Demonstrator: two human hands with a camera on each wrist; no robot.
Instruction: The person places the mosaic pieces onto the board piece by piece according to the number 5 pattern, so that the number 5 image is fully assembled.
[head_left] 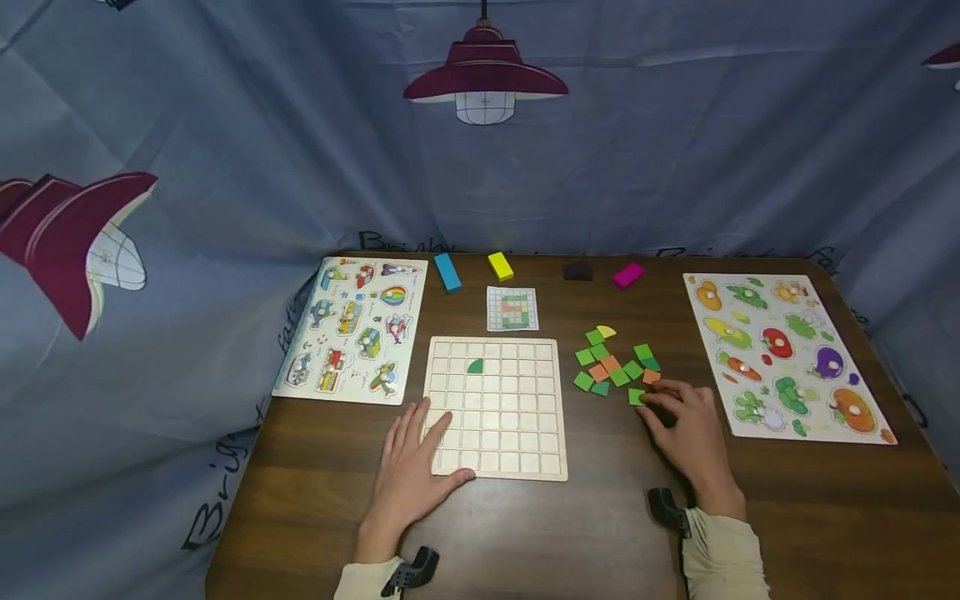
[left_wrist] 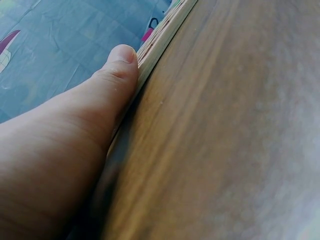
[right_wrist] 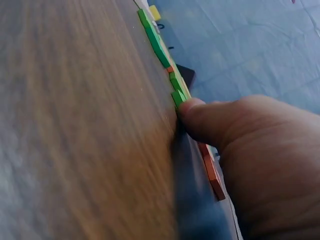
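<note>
Tile (head_left: 637, 397), green and square, sits on the table (head_left: 600, 533) at the fingertips of the right hand (head_left: 686, 429); the thumb (right_wrist: 197, 117) presses against its edge, and the fingers are curled down over it in a pinch.

Far left of the left hand (head_left: 412, 467) lies a puzzle with vehicle pictures (head_left: 352, 329). The left hand rests flat, fingers straight and spread, on the near left corner of the wooden grid board (head_left: 495, 407); the wrist view shows its thumb (left_wrist: 117, 75) touching the board's edge (left_wrist: 160, 37). One dark green quarter-circle piece (head_left: 476, 366) occupies a cell in the board's upper rows, well beyond that hand's fingertips.

Beyond the board lies a small pattern card (head_left: 512, 308), and farther back a blue block (head_left: 447, 272), a yellow block (head_left: 500, 266), a dark block (head_left: 577, 271) and a pink block (head_left: 628, 274).

Between the two hands, nearer the right, a loose cluster of green and orange tiles (head_left: 615, 362) lies just beyond the right fingertips, with a yellow piece (head_left: 606, 332) at its far edge. One orange tile (head_left: 651, 377) lies just beside the right hand's fingers.

Right of the right hand lies a puzzle with vegetable pictures (head_left: 787, 354).
</note>
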